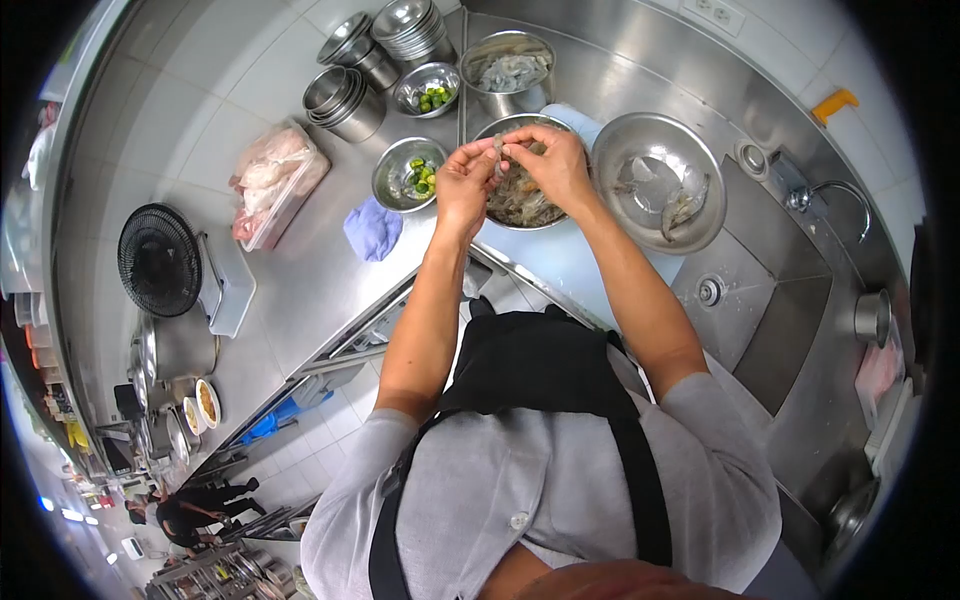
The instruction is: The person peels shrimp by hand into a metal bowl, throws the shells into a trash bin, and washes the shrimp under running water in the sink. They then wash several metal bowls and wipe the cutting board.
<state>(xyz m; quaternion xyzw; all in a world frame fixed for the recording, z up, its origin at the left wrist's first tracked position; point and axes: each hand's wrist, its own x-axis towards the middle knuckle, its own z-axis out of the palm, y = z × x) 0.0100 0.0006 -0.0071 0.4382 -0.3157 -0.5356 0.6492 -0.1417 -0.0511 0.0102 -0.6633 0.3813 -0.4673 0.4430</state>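
My left hand (466, 186) and my right hand (555, 166) meet with pinched fingers around a small greyish shrimp (498, 150). They are above a metal bowl (545, 119) heaped with raw shrimp (525, 203); my forearms and hands cover part of it. To the right, a wide metal colander-like bowl (640, 128) contains a few shrimp (685, 206) and some pieces. Behind the hands, a deep metal pot (530, 101) holds pale grey shrimp (508, 72). A light blue board (560, 262) lies under the heaped bowl.
Left of my hands stand two bowls of cut green citrus (421, 180), a purple cloth (373, 228) and a plastic tub of pale meat (280, 185). Stacked metal containers (345, 103) are behind. A sink (745, 300) with a faucet (840, 190) is right. A person (195, 515) stands far left.
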